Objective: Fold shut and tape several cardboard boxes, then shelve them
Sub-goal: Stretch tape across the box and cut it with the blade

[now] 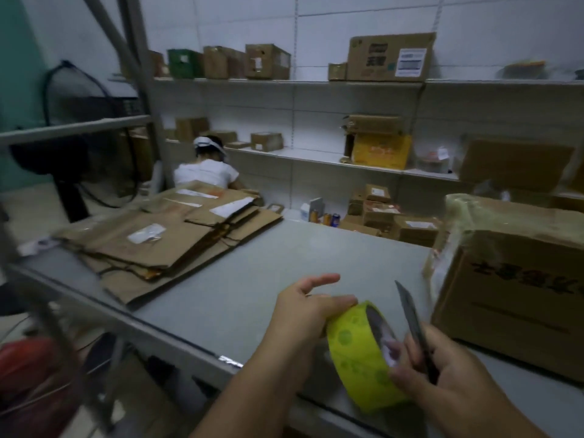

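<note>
1. Storeroom shelves (pixel 316 82) along a white tiled wall hold assorted cartons behind a grey table (pixel 284 263); a stack of flat brown bags (pixel 164 235) lies on the table's left part, a floor fan (pixel 72 121) stands at far left, and another person (pixel 205 175) in white crouches beyond the table
2. Nearest task item is the cardboard box (pixel 512 295) on the right of the table, flaps down, its top seemingly filmed over with glossy tape; black printing runs across its near face
3. Just left of the box, above the table's near edge, is the yellow-green tape roll (pixel 357 352), held on edge between both hands
4. Left hand (pixel 300 314) steadies the roll from the far side: thumb laid along the rim, forefinger straight and lifted, nothing clenched
5. Right hand (pixel 455 374) has its fingers curled round the handle of a dark knife (pixel 410 314), blade pointing up and away, with fingertips against the roll's near rim
6. Going by its bulk, the box is probably stiff and fairly heavy, and the taped top may be slick; better lifted with palms under opposite bottom edges
7. Light and rigid, the roll should be sticky at its free end; hold it by the core or outer band, blade kept clear of fingers
</note>
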